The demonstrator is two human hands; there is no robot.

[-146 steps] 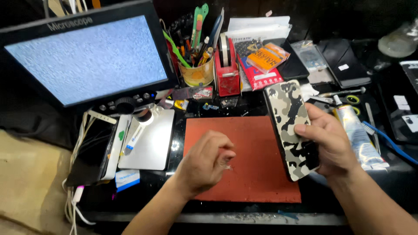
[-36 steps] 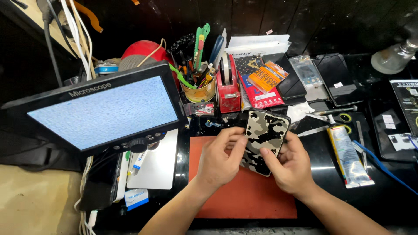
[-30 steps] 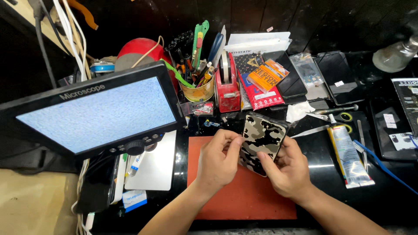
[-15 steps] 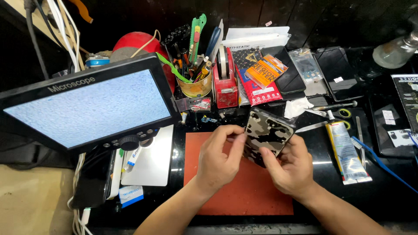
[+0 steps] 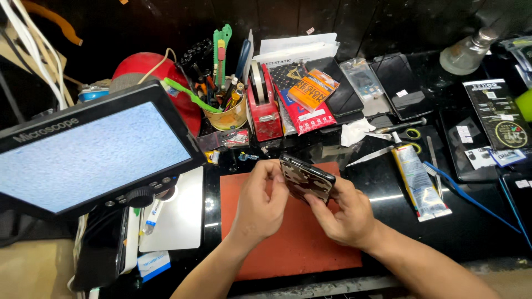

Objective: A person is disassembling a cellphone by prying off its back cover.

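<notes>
Both my hands hold a phone in a camouflage-patterned case [image 5: 306,179] above the red work mat [image 5: 288,243]. My left hand [image 5: 260,202] grips its left edge with the fingertips. My right hand [image 5: 343,213] cradles it from below and on the right. The phone is tilted, with its dark side edge and patterned back toward me.
A microscope monitor [image 5: 88,155] stands at the left over a white base plate [image 5: 174,218]. Behind the mat are a tool cup [image 5: 227,111], a red tape dispenser [image 5: 263,108], phones and packets [image 5: 310,91]. A glue tube [image 5: 418,180], a blue brush [image 5: 465,194] and tweezers [image 5: 371,155] lie to the right.
My right hand alone held the phone at first. My left hand has joined it, and together they have brought the phone over the mat and tilted it from back-up toward edge-on.
</notes>
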